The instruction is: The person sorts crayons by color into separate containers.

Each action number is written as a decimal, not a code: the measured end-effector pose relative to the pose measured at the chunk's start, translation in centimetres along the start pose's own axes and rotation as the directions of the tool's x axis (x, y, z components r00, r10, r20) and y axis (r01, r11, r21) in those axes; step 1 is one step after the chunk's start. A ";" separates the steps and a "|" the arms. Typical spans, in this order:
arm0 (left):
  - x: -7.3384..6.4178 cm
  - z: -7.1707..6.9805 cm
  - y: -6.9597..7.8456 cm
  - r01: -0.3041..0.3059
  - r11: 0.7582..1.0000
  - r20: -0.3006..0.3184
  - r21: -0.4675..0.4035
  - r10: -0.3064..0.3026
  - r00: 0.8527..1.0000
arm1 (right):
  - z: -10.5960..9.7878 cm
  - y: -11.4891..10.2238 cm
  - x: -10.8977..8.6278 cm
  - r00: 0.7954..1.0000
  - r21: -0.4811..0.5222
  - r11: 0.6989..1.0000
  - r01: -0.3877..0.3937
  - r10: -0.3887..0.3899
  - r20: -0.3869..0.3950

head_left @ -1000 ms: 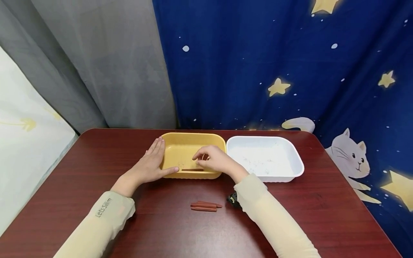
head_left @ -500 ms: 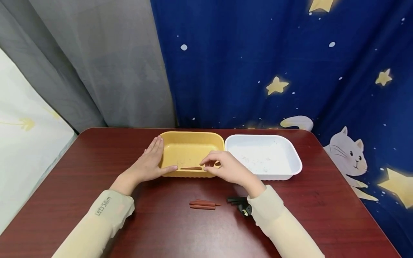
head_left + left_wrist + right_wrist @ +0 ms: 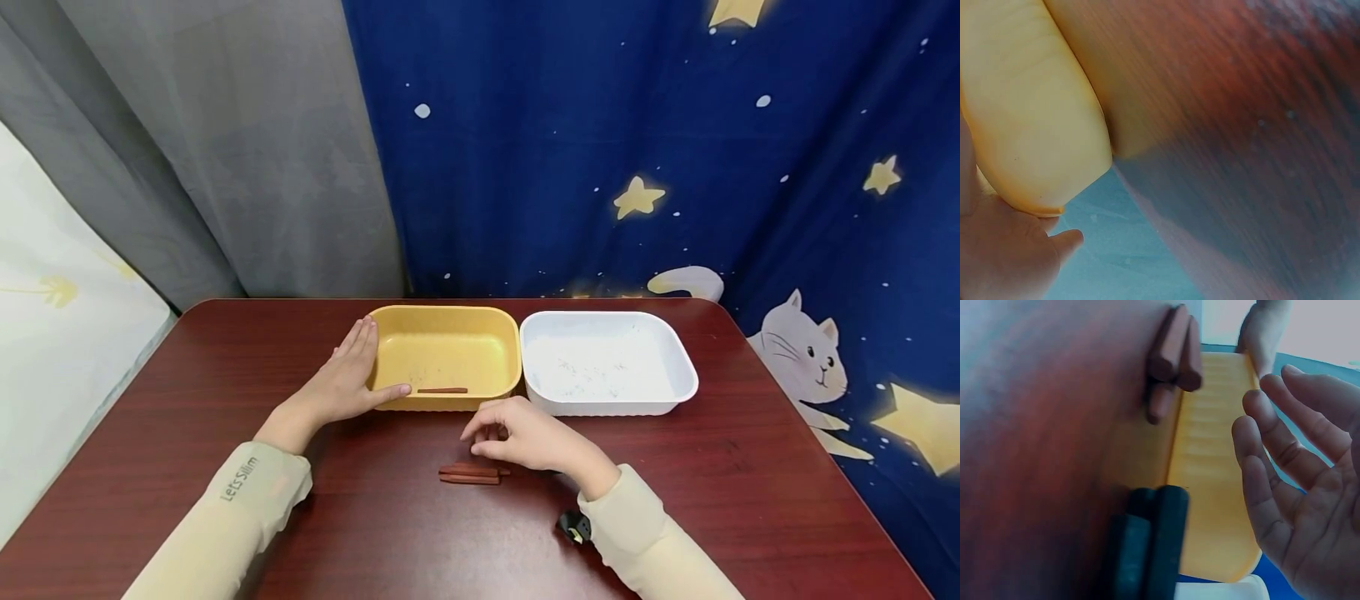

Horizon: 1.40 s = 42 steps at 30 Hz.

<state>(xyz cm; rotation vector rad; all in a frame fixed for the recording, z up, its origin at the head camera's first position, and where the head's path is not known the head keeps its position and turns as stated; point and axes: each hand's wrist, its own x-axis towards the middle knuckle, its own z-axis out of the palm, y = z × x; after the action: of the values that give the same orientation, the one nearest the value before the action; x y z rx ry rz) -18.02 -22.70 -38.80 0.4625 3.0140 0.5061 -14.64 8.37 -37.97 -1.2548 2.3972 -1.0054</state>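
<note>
My left hand (image 3: 341, 379) lies with straight fingers along the left end of a yellow tray (image 3: 445, 403), thumb over its front corner; the left wrist view shows the hand (image 3: 1010, 256) against the tray's wall (image 3: 1035, 106). Inside the tray lies one thin brown crayon-like stick (image 3: 442, 391) near the front wall. My right hand (image 3: 532, 437) hovers over the table in front of the tray, fingers loosely bent, holding nothing. Just beyond its fingertips, toward me, lie three brown sticks (image 3: 468, 475). In the right wrist view, several black sticks (image 3: 1147, 544) lie near this hand; the head view hides them.
A white tray (image 3: 609, 408) stands beside the yellow one on the right, with small dark specks on its floor. Both trays sit near the far edge of the dark red table (image 3: 375, 517). Grey and blue curtains (image 3: 525, 150) hang behind. A small black device (image 3: 573, 527) is at the right cuff.
My right hand has come out of the yellow tray, toward me, to above the table near the brown sticks. The stick in the tray and my left hand stay as they were.
</note>
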 end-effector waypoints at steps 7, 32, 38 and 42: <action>-0.1 0.1 0.0 0.004 1.000 0.001 -0.004 -0.004 1.000 | 0.8 0.2 0.2 0.994 -0.021 0.999 -0.039 0.042 0.105; 0.1 0.0 -0.1 -0.018 0.998 -0.021 -0.053 0.017 1.000 | 1.8 -1.4 1.4 0.965 -0.294 0.951 -0.099 0.164 0.205; 0.0 0.1 -0.3 -0.007 0.999 0.001 -0.053 0.007 1.000 | 2.2 -1.4 1.5 0.967 -0.293 0.952 -0.091 0.155 0.204; 0.1 0.0 -0.3 -0.013 0.999 -0.010 -0.050 0.013 1.000 | 2.0 -1.4 1.6 0.971 -0.269 0.960 -0.083 0.139 0.194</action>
<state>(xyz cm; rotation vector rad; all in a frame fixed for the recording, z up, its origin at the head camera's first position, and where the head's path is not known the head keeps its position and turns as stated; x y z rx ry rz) -18.22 -22.97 -38.93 0.4782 3.0016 0.5854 -13.70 5.57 -38.32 -1.2212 2.4542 -0.5081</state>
